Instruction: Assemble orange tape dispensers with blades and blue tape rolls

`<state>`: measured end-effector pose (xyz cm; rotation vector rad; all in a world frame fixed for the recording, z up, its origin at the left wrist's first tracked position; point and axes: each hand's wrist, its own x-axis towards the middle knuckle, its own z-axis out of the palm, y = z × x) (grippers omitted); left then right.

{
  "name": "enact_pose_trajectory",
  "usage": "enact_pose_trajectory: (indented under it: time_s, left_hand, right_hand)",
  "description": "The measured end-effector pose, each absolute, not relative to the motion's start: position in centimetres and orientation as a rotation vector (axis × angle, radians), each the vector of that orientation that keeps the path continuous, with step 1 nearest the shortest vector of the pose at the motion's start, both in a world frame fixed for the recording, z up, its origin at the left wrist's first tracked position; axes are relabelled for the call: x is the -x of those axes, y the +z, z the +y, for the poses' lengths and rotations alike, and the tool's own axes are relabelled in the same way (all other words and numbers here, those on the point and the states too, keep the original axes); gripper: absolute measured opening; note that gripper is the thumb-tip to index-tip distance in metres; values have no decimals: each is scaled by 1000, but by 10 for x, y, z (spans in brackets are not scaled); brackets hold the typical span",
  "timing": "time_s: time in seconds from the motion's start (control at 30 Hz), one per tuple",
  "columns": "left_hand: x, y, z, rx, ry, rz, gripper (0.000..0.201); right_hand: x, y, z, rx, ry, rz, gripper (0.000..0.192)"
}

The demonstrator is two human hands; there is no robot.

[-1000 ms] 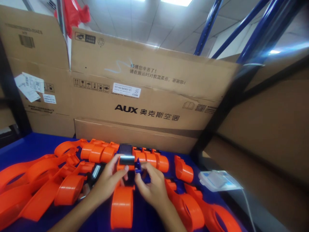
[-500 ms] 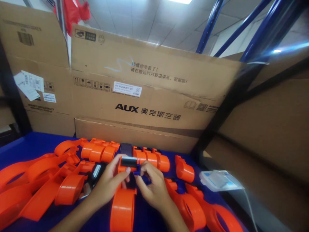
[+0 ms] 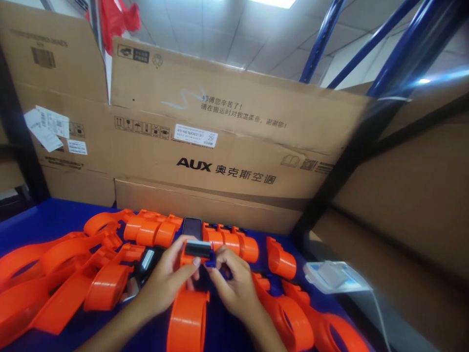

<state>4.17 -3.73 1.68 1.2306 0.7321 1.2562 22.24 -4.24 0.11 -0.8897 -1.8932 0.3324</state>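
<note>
- The left hand (image 3: 172, 271) had its fingers wrapped around an orange dispenser (image 3: 186, 320), at the near middle of the blue table (image 3: 36, 220).
- The right hand (image 3: 234, 276) pinched a small blue part (image 3: 211, 259) at the dispenser's right end.
- Far beyond, a dark rectangular device (image 3: 192, 227) lay between orange rings.

2 forearms (image 3: 128, 315) slant inward, left grip (image 3: 172, 271) curled, thumb (image 3: 188, 268) uppermost, right grip (image 3: 236, 278) pinching.
</note>
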Motion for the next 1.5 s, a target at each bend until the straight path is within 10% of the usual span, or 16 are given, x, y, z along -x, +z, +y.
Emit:
enact_pose_trajectory:
  time_s: [0.5, 0.93, 1.5]
  left_hand:
    - [-39, -5, -35, -1280, 1157, 680, 43]
    - [-37, 11, -57, -1096, 878, 444, 93]
    - [-42, 6, -60, -1190, 1005, 609, 53]
  right_hand:
    - [-221, -3, -44, 937, 355, -1903, 26]
    - [-225, 11, -49, 641, 1138, -1566, 47]
    - [-205, 7, -50, 738, 1107, -1508, 36]
